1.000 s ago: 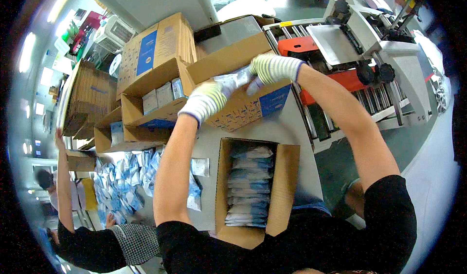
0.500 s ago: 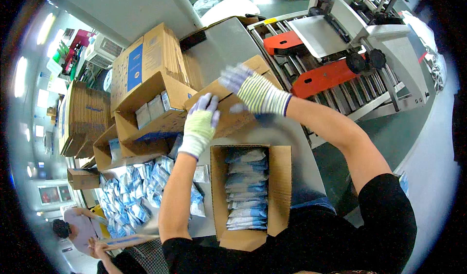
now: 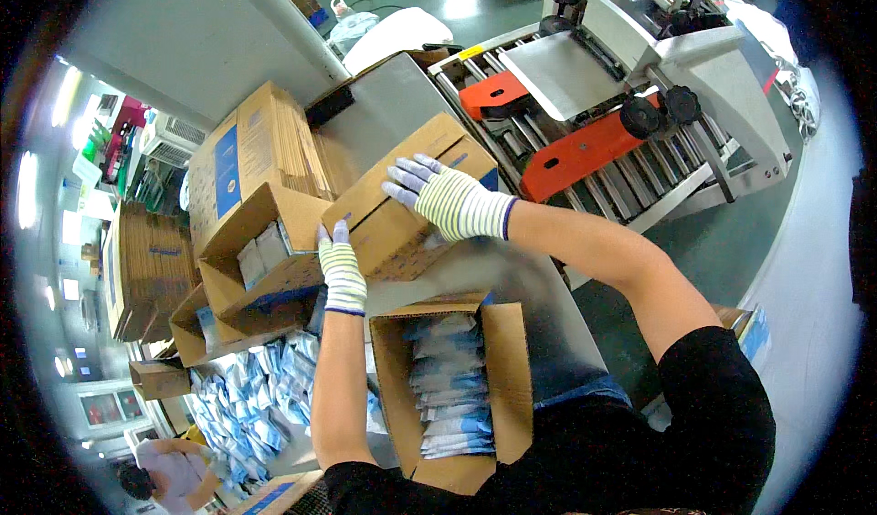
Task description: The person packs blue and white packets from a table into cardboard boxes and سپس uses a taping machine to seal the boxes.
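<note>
Both hands wear white and yellow-green striped gloves with greyish fingertips. My right hand (image 3: 454, 197) lies with fingers spread across the top of a brown cardboard box (image 3: 379, 215), whose two flaps are folded down with a seam between them. My left hand (image 3: 342, 273) touches the near left end of that box, its visible fingers stretched out; the others are hidden. Nearer to me stands an open cardboard box (image 3: 509, 355), holding a row of blue and white packets (image 3: 449, 369) standing on edge.
To the left are another open box (image 3: 304, 206) with packets, stacked flat cartons (image 3: 151, 268) and a heap of blue-white packets (image 3: 242, 410). A roller machine (image 3: 594, 149) with red guides stands right. Another person (image 3: 178, 474) is at the lower left.
My right hand, blurred above the box before, now rests flat on its top. The left hand has slid down to the box's end. The whole view has shifted slightly.
</note>
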Motion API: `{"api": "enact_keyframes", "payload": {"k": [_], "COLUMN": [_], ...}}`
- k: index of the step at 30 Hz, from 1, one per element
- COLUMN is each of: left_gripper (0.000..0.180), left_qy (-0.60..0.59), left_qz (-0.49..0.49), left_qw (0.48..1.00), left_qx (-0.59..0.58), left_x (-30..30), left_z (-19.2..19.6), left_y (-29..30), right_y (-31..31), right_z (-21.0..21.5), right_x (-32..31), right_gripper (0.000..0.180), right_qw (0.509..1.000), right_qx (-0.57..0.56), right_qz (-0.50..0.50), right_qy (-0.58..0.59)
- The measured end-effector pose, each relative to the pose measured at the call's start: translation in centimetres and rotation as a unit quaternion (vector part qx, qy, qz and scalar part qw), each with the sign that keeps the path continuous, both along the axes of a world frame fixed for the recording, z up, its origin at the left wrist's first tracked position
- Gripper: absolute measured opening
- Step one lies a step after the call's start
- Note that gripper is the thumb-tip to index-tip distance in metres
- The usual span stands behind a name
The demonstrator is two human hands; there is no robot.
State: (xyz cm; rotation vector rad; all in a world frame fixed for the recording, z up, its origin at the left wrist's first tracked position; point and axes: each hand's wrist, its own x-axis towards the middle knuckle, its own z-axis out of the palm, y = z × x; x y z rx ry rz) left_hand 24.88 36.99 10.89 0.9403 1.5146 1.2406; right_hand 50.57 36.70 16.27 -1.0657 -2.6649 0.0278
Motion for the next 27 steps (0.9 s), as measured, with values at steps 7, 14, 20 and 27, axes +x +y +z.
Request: {"api": "enact_keyframes", "payload": {"k": [7, 14, 20, 27], "left_gripper": [0.065, 0.065, 0.062, 0.063], "left_qy": [0.1, -0.069, 0.022, -0.01], "left_qz": [-0.085, -0.062, -0.054, -0.055], "left_qw": [0.991, 0.996, 0.998, 0.994], "left_qx": [0.022, -0.004, -0.036, -0.097], "left_x": [2.9, 3.3, 1.9, 5.0], "left_z": [-0.1, -1.4, -2.4, -1.3], "left_y": [2.0, 3.6, 5.2, 6.4], "right_y": [5.9, 4.5, 1.5, 4.8], "right_z": [0.9, -1.8, -0.4, -1.6], "right_x": [4.6, 5.8, 2.8, 3.9], "right_gripper": [0.073, 0.087, 0.103, 0.098], "right_qw": [0.971, 0.923, 0.989, 0.995], "right_qx": [-0.128, -0.135, -0.024, 0.028], "right_qz": [-0.199, -0.342, -0.141, -0.078], "right_qy": [0.021, 0.111, -0.036, -0.064]}}
